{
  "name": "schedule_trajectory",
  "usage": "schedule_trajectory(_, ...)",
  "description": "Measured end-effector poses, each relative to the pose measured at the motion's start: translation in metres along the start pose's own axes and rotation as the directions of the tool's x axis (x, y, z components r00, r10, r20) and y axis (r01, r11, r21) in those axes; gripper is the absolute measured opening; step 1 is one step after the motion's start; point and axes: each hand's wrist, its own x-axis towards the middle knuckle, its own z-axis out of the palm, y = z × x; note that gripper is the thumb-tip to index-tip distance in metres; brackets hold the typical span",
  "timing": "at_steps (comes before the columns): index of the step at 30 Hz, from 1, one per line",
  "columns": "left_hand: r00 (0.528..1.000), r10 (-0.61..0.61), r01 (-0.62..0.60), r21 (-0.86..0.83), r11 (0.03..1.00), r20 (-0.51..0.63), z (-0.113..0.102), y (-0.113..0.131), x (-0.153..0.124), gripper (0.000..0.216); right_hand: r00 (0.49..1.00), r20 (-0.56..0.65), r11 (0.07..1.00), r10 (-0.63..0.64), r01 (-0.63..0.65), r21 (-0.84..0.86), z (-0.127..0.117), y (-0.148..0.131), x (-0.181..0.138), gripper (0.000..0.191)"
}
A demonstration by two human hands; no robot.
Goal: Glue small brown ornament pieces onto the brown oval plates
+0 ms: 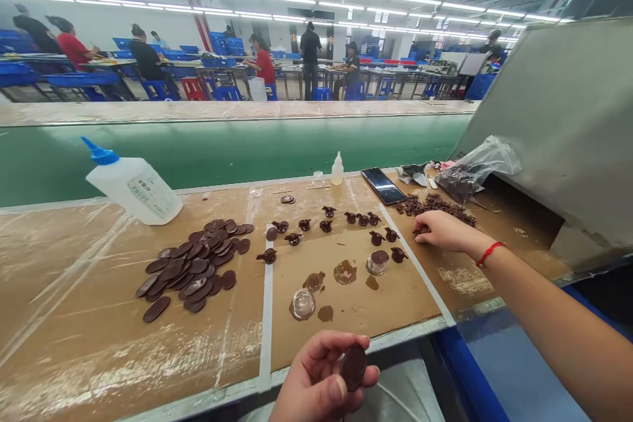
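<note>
My left hand (326, 376) is at the table's front edge, its thumb and fingers closed round a dark brown oval disc (353, 367). On the right, my right hand (440, 231) rests at the near side of a heap of small brown pieces (435, 206). Its fingertips are pinched together; whatever is between them is too small to make out. A pile of similar oval discs (198, 267) lies left of the taped strip. Several small brown assembled pieces (325, 226) stand in loose rows on the brown board. Another disc (380, 257) sits on a small clear cup (376, 268).
A large white bottle with a blue nozzle (138, 188) leans at the left. Along the back are a small dropper bottle (337, 171), a phone (383, 186) and a plastic bag (475, 171). A clear round dish (302, 303) sits near wet spots. A grey metal housing (558, 125) bounds the right.
</note>
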Motion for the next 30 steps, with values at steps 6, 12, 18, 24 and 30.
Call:
schedule_trajectory(6,0.988,0.125,-0.129,-0.040,0.991,-0.086,0.005,0.007,-0.012,0.036,0.975,-0.221,0.991,0.020,0.011,0.134,-0.017,-0.014,-0.026,0.034)
schedule_trajectory(12,0.984,0.181,-0.180,-0.082,0.980,0.001,-0.003,0.012,-0.016,0.037,0.971,-0.210,0.892,-0.115,0.194,0.408,-0.007,-0.101,-0.082,0.040)
schedule_trajectory(18,0.985,0.171,-0.168,-0.090,0.982,0.025,-0.022,0.007,-0.032,0.041,0.940,-0.128,0.773,-0.317,0.335,0.538,0.036,-0.189,-0.086,0.014)
schedule_trajectory(24,0.939,0.282,-0.252,-0.167,0.953,0.194,-0.050,-0.001,-0.031,0.045,0.950,-0.079,0.853,-0.301,0.305,0.423,0.056,-0.210,-0.071,0.015)
schedule_trajectory(30,0.941,0.264,-0.232,-0.165,0.959,0.212,-0.051,0.008,-0.029,0.043,0.975,0.020,0.904,-0.223,0.199,0.378,0.055,-0.221,-0.069,0.012)
